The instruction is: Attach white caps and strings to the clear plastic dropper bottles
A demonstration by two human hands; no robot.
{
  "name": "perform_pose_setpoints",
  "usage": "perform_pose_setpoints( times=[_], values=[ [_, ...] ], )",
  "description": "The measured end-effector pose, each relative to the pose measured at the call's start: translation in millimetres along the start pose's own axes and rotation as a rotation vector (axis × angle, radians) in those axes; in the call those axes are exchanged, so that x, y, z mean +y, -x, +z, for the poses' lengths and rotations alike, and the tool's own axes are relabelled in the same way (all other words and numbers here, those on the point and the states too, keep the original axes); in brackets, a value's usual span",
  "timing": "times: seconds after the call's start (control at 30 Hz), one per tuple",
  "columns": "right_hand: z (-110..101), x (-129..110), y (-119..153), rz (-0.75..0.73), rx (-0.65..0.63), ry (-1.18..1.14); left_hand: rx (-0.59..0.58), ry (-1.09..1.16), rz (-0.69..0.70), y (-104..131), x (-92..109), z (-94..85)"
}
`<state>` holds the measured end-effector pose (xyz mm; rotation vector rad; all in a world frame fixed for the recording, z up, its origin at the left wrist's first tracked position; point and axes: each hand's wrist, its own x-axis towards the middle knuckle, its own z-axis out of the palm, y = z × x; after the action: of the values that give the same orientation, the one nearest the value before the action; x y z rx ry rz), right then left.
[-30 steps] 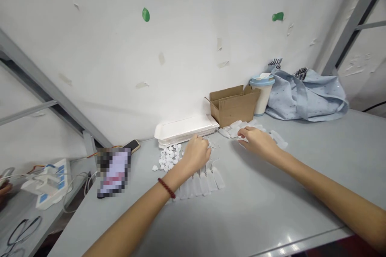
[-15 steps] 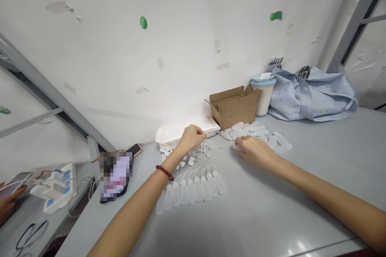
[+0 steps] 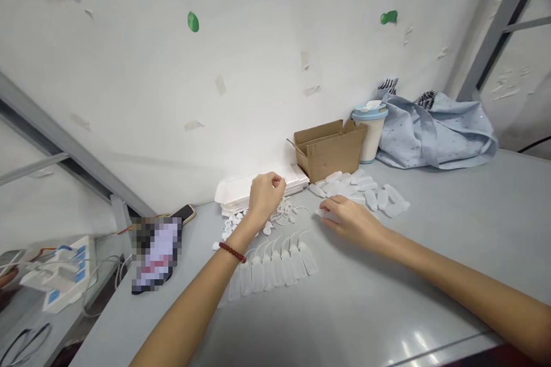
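Note:
My left hand (image 3: pixel 267 198) is closed in a pinch above a heap of thin white tubes (image 3: pixel 286 212); whatever is in its fingers is too small to make out. Small white caps (image 3: pixel 235 222) lie by its wrist, which wears a dark red bead bracelet. With thumb and fingers, my right hand (image 3: pixel 355 221) grips a flat translucent bottle (image 3: pixel 326 215) just above the table. Beyond that hand is a loose pile of similar translucent bottles (image 3: pixel 342 186). Nearer me, several bottles with thin curved tubes on top form a row (image 3: pixel 275 272).
White flat boxes (image 3: pixel 241 186) are stacked against the wall. Behind the pile stand a cardboard box (image 3: pixel 333 156), a lidded cup (image 3: pixel 371 132) and a blue cloth bag (image 3: pixel 443 135). At left are a phone (image 3: pixel 186 213), a power strip (image 3: pixel 71 275) and part of another person's hand.
My right hand has drawn left, away from the pile, with a bottle in it. My left hand has shifted slightly left and turned. The view has shifted a little.

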<state>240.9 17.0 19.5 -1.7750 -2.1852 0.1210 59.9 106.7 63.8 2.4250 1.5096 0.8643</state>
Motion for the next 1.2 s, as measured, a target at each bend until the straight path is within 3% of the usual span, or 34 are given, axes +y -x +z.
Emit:
perform_pose_setpoints(
  times=[0.13, 0.27, 0.4, 0.73, 0.87, 0.97, 1.07, 1.2],
  values=[
    [-1.5, -1.4, 3.0, -0.091, 0.032, -0.169, -0.031, 0.079, -0.011, 2.7, 0.0, -6.8],
    [-0.3, -8.7, 5.9, -0.115, 0.013, -0.464, 0.010, 0.153, -0.010, 30.2, 0.5, -12.8],
    [1.8, -25.0, 11.1, -0.109, -0.030, -0.691, -0.021, 0.215, 0.035, 53.9, -1.3, -12.6],
    [-3.5, -31.1, 16.1, -0.094, 0.063, -0.756, -0.033, 0.405, -0.040, 35.9, 8.1, -15.1],
    [-5.4, -33.4, 19.3, -0.124, 0.015, -0.867, -0.035, 0.395, 0.010, 66.2, 19.6, -12.8],
    [-3.4, -37.5, 22.1, -0.184, -0.079, -0.894, -0.020, 0.390, -0.021, 95.8, 21.1, -9.9],
    [0.3, -39.5, 23.1, -0.187, -0.089, -0.881, 0.007, 0.375, -0.056, 114.4, 18.4, -9.9],
    [3.8, -38.0, 22.5, -0.170, -0.069, -0.886, 0.065, 0.278, 0.116, 120.9, 16.0, -9.7]
  ],
)
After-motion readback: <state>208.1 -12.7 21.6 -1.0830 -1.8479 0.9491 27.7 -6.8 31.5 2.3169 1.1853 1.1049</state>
